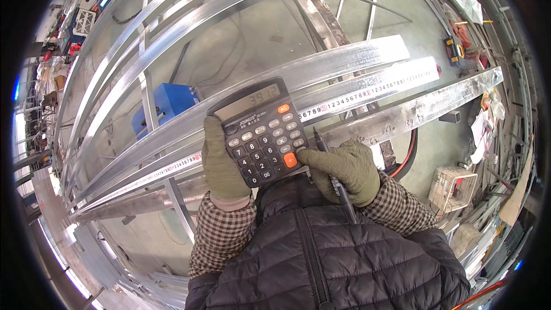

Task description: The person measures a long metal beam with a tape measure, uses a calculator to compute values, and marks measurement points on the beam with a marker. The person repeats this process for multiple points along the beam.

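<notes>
A black calculator (270,159) with white, grey and orange keys is held up in front of my chest, its grey display lit with digits. My left hand (221,163), in a green knit glove, grips its left edge. My right hand (347,169), gloved alike, has its index finger at the keys on the calculator's right side. A black marker pen (340,186) is tucked in that hand, tip pointing up. Behind the calculator runs a measuring tape (379,89) laid along a metal bar. Handwritten figures mark the metal beam (413,112) nearest me.
Long silvery metal profiles (229,3) cross the workspace on a steel frame. Below them stands a blue box-shaped machine (172,106). To the right are a white plastic crate (453,189), a yellow-black tool (454,50) and a dark hose (408,158).
</notes>
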Demonstrator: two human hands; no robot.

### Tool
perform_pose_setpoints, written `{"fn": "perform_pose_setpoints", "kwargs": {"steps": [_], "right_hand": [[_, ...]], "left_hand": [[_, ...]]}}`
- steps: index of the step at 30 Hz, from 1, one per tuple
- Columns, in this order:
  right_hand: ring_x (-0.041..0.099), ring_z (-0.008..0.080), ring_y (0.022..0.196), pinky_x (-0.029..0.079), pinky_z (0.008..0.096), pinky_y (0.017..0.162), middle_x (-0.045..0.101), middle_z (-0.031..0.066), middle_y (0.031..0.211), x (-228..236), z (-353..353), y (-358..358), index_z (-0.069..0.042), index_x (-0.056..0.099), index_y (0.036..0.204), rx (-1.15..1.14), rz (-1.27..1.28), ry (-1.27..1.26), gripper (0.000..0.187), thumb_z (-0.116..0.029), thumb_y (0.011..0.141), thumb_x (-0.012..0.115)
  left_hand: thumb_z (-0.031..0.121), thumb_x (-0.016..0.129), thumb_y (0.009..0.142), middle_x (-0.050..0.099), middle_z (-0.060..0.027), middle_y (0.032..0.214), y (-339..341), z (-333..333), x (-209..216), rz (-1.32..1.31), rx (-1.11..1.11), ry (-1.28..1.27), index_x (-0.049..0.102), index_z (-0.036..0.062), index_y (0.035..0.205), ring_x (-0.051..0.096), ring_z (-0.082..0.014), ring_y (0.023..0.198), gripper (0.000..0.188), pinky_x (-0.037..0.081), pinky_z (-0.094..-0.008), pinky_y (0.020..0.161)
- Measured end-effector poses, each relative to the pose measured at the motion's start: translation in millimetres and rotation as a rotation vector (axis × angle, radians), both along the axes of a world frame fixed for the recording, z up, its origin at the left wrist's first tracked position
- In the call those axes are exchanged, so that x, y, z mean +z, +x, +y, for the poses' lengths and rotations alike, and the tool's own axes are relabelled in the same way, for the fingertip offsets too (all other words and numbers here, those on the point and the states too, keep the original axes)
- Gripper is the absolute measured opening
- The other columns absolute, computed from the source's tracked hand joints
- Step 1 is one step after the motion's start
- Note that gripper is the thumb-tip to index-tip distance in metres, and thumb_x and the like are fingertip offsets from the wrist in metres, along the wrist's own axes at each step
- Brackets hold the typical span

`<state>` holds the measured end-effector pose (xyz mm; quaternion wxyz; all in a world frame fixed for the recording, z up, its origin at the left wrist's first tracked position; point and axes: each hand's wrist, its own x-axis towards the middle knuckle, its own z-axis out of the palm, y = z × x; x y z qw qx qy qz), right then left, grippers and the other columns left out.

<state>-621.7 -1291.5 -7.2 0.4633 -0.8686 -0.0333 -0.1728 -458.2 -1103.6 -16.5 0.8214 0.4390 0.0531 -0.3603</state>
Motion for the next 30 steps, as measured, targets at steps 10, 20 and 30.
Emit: {"fn": "perform_pose_setpoints", "kwargs": {"steps": [10,20,30], "right_hand": [[0.071,0.0316,0.059,0.053,0.0395,0.055,0.07,0.0102,0.072,-14,-27,-4,-0.009,0.074,0.121,-0.112,-0.028,0.051,0.038,-0.003,0.084,0.076],[0.076,0.0372,0.073,0.06,0.0432,0.064,0.078,0.0175,0.089,-46,-58,-18,-0.002,0.076,0.121,-0.187,-0.085,0.061,0.035,-0.013,0.087,0.075],[0.08,0.0347,0.085,0.064,0.0431,0.076,0.08,0.0163,0.095,-53,-69,-18,-0.005,0.078,0.109,-0.246,0.104,0.061,0.024,-0.011,0.086,0.075]], "left_hand": [[0.059,0.054,0.111,0.073,-0.0236,0.132,-1,1,-14,0.049,0.049,0.045,0.057,-0.0025,0.149,0.079,-0.0327,0.11,0.072,0.071,-0.0465,0.087],[0.058,0.052,0.112,0.073,-0.0248,0.133,-4,2,-22,0.021,-0.012,-0.039,0.056,-0.0048,0.148,0.079,-0.0326,0.11,0.072,0.071,-0.0449,0.088],[0.05,0.05,0.116,0.075,-0.0222,0.128,-9,9,-38,-0.031,0.112,0.07,0.061,-0.0028,0.142,0.079,-0.0294,0.109,0.06,0.071,-0.0405,0.088]]}}
